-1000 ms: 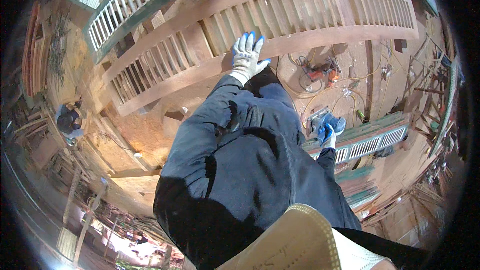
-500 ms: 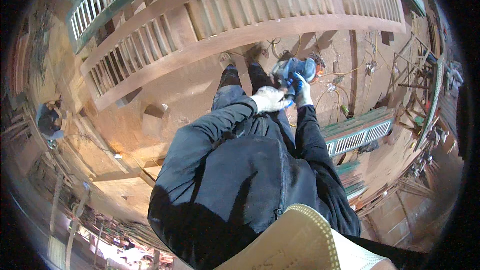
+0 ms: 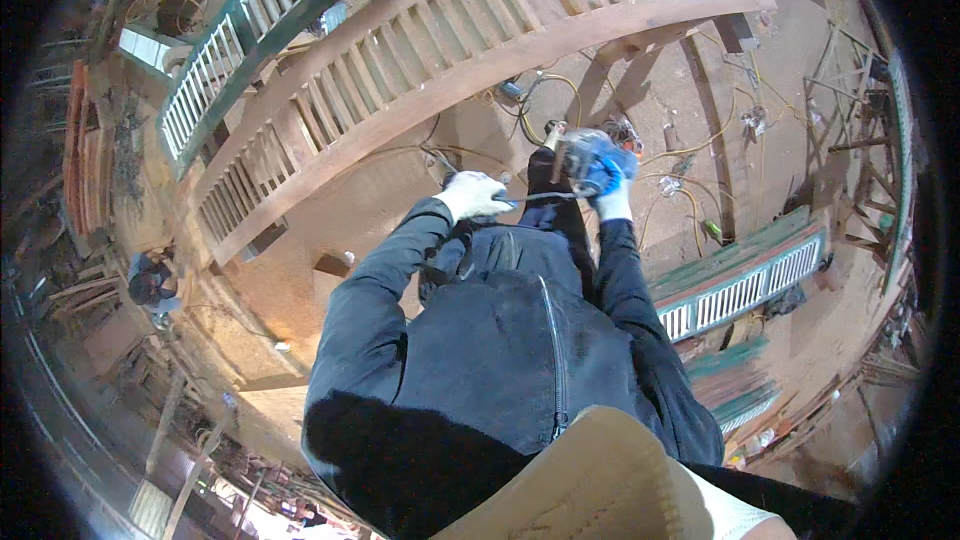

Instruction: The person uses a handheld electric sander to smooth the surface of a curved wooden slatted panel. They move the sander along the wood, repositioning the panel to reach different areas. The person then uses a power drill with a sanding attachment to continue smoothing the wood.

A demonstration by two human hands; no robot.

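My right hand point(image 3: 612, 198), in a white and blue glove, is closed round a blue handheld power tool point(image 3: 590, 158), blurred and held in front of my right leg. A thin dark cord point(image 3: 545, 197) runs from the tool's side across to my left hand point(image 3: 473, 196). That hand wears a white glove and has its fingers closed on the cord. Which kind of power tool it is cannot be made out. Beyond both hands a long slatted wooden panel point(image 3: 470, 65) stretches across, apart from them.
Behind the wooden panel lies a green-framed slatted panel point(image 3: 245, 40). More green panels point(image 3: 745, 285) are stacked at the right. Yellow cables point(image 3: 690, 152) loop over the brown floor point(image 3: 655, 105). Another person point(image 3: 152, 285) is low down at the far left.
My left hand has moved left, away from the tool, and the cord now stretches between the hands. My right hand still holds the tool. The view has turned, shifting the panels.
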